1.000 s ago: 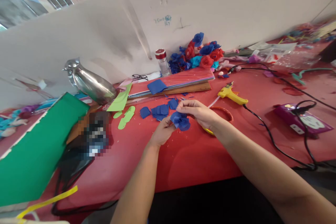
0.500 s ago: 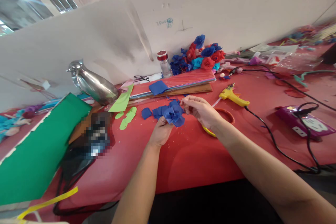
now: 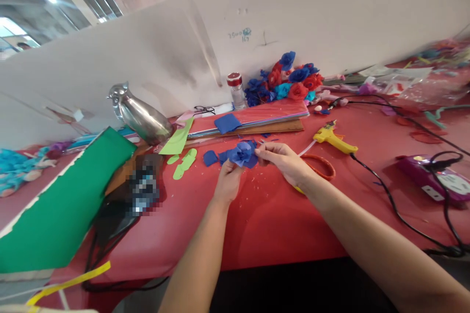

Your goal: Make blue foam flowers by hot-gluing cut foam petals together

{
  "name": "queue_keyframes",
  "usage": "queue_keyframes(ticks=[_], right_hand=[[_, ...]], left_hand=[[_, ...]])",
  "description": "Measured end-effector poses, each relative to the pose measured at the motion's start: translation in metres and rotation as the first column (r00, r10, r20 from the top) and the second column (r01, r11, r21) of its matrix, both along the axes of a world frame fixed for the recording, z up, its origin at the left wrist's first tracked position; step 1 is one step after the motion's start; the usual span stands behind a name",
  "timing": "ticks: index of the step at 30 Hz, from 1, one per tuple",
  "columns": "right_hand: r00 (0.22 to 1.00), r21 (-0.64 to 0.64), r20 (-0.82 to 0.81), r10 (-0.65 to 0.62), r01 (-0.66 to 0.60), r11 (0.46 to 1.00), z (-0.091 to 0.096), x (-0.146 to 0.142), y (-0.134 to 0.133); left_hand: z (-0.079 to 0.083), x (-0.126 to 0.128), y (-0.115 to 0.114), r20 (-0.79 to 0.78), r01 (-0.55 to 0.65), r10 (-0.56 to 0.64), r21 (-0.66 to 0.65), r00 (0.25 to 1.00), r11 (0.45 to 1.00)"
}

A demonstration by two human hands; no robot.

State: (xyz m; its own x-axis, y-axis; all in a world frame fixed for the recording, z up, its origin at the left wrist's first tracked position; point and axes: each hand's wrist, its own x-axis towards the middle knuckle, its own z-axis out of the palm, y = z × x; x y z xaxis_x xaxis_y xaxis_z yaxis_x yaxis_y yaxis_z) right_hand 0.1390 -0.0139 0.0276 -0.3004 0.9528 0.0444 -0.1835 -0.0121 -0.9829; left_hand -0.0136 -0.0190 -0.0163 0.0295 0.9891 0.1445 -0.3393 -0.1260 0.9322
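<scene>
I cannot verify the left hand's [image 3: 226,181] fingertips: the blue flower [image 3: 242,154] conceals them and part of the blue paper [image 3: 223,157] just beyond. Right of the grip, the right hand [image 3: 284,162] interrupts an orange loop [image 3: 332,169]; leftward, pixelation obscures a dark object [image 3: 145,187].

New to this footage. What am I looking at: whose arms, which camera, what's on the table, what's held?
No machine here: these are a person's own bare hands. Every picture comes from one camera worn on the head, looking forward and down. The left hand holds a blue flower, apparently paper; the right hand has its fingertips at the flower's edge, though whether they pinch it is unclear. On the red table lie blue pieces, light green cut-outs, a yellow glue gun and a purple power box. Behind stand a metal jug and heaped flowers.
</scene>
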Motion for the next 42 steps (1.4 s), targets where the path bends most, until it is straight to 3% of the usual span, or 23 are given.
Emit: queue_keyframes(ticks=[5, 15, 21, 28, 35, 38, 42], right_hand=[[1.0, 0.026, -0.011, -0.02, 0.02, 0.999, -0.002, 0.0, 0.0], [0.998, 0.028, -0.048, -0.051, 0.052, 0.998, 0.0, -0.001, -0.002], [0.99, -0.065, -0.065, -0.127, 0.123, 0.99, 0.0, 0.001, 0.0], [0.996, -0.065, 0.077, 0.052, -0.047, 0.997, 0.001, 0.0, -0.002], [1.0, -0.059, -0.005, 0.024, -0.024, 0.998, -0.002, -0.002, -0.002], [1.0, -0.098, -0.013, -0.014, 0.013, 0.995, -0.006, -0.004, -0.002], [0.995, -0.086, 0.099, -0.031, 0.04, 0.995, -0.013, -0.011, -0.002]], left_hand=[[-0.006, -0.002, 0.001, -0.038, 0.015, -0.015, 0.001, 0.999, 1.0], [-0.002, 0.0, -0.001, -0.057, 0.01, -0.011, -0.004, 0.998, 1.0], [-0.002, 0.0, 0.0, -0.053, -0.02, 0.02, 0.008, 0.998, 1.0], [-0.001, -0.001, 0.0, -0.023, -0.064, 0.064, 0.005, 0.998, 0.998], [0.0, 0.002, -0.001, -0.027, -0.099, 0.098, -0.011, 0.995, 0.995], [-0.001, 0.004, 0.0, 0.019, -0.116, 0.117, -0.061, 0.993, 0.991], [-0.002, 0.005, 0.001, 0.141, -0.1, 0.126, -0.182, 0.982, 0.978]])
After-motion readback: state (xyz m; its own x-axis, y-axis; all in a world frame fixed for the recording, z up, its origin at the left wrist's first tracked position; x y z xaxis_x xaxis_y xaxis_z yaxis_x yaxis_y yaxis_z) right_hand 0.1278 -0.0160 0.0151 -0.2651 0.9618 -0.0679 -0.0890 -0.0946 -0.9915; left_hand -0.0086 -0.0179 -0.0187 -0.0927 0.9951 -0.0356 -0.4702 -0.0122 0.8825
